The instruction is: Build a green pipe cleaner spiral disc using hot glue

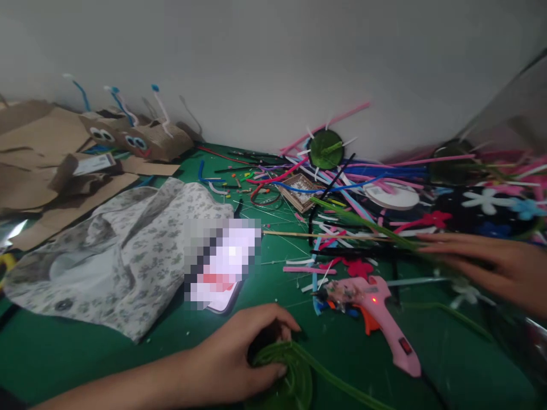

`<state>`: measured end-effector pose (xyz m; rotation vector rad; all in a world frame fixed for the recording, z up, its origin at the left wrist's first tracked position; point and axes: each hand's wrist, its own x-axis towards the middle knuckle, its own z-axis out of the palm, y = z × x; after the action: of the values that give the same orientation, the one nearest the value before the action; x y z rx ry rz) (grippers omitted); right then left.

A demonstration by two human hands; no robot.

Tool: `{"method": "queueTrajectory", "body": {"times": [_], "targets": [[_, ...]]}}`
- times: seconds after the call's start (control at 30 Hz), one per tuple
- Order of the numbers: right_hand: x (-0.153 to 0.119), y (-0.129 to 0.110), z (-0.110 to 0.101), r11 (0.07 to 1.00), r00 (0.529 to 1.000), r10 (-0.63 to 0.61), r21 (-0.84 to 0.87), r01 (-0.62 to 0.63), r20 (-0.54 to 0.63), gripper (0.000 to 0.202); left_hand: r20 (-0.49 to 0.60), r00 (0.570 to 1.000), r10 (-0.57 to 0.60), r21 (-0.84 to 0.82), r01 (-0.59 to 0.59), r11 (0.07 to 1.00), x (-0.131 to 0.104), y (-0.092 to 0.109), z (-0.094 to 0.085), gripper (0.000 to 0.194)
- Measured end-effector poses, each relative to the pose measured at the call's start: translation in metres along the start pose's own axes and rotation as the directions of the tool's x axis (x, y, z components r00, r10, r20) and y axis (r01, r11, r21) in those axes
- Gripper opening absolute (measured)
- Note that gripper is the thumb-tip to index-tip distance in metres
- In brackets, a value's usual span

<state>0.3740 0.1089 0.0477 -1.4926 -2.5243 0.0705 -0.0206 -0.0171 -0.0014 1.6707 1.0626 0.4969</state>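
My left hand is closed on a flat coil of green pipe cleaner at the bottom middle, thumb on top. A loose tail of the green pipe cleaner runs from the coil to the lower right. At the right, my right hand reaches over the craft pile with its fingers stretched out. Its fingertips are beside a long green pipe cleaner and a thin wooden stick; whether they touch is unclear. Between the hands lies a pink glue gun with a red light lit and an orange trigger.
A lit phone, partly blurred out, lies by a flowered cloth. Brown cardboard and two googly-eyed figures stand at the left. Coloured pipe cleaners, a green disc with white spikes and a white roll crowd the back right.
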Motion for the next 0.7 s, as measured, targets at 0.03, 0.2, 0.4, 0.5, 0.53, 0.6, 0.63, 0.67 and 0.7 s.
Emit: {"method": "queueTrajectory", "body": {"times": [0.03, 0.2, 0.4, 0.5, 0.53, 0.6, 0.63, 0.67, 0.7], "targets": [[0.002, -0.001, -0.001, 1.0, 0.999, -0.018, 0.014, 0.018, 0.04, 0.03, -0.001, 1.0, 0.006, 0.0, -0.006, 1.0, 0.0, -0.001, 0.001, 0.043], [-0.019, -0.039, -0.007, 0.974, 0.978, 0.198, 0.128, -0.188, -0.065, 0.031, 0.02, 0.998, 0.06, -0.07, -0.058, 0.996, -0.002, -0.003, 0.001, 0.044], [-0.027, -0.122, 0.002, 0.778, 0.944, 0.328, 0.578, -0.246, -0.039, 0.029, 0.028, 0.978, 0.208, -0.193, -0.199, 0.961, -0.006, -0.002, -0.006, 0.075], [-0.016, -0.156, 0.009, 0.611, 0.961, 0.271, 0.763, -0.211, 0.049, 0.025, -0.034, 0.977, 0.212, -0.22, -0.214, 0.952, -0.006, -0.001, -0.012, 0.061], [-0.013, -0.164, 0.01, 0.557, 0.966, 0.25, 0.806, -0.198, 0.064, 0.024, -0.061, 0.977, 0.206, -0.233, -0.215, 0.948, -0.005, 0.0, -0.014, 0.055], [-0.01, -0.178, 0.013, 0.47, 0.975, 0.209, 0.867, -0.163, 0.07, 0.021, -0.115, 0.973, 0.198, -0.248, -0.221, 0.943, -0.004, 0.002, -0.016, 0.047], [-0.01, -0.183, 0.015, 0.441, 0.979, 0.191, 0.886, -0.144, 0.064, 0.02, -0.139, 0.97, 0.201, -0.239, -0.23, 0.943, -0.004, 0.003, -0.017, 0.045], [-0.011, -0.187, 0.016, 0.422, 0.982, 0.181, 0.897, -0.128, 0.055, 0.018, -0.161, 0.964, 0.21, -0.217, -0.242, 0.946, -0.004, 0.004, -0.017, 0.044], [-0.012, -0.191, 0.018, 0.414, 0.982, 0.182, 0.903, -0.117, 0.044, 0.017, -0.181, 0.958, 0.223, -0.181, -0.255, 0.95, -0.005, 0.005, -0.017, 0.044]]}}
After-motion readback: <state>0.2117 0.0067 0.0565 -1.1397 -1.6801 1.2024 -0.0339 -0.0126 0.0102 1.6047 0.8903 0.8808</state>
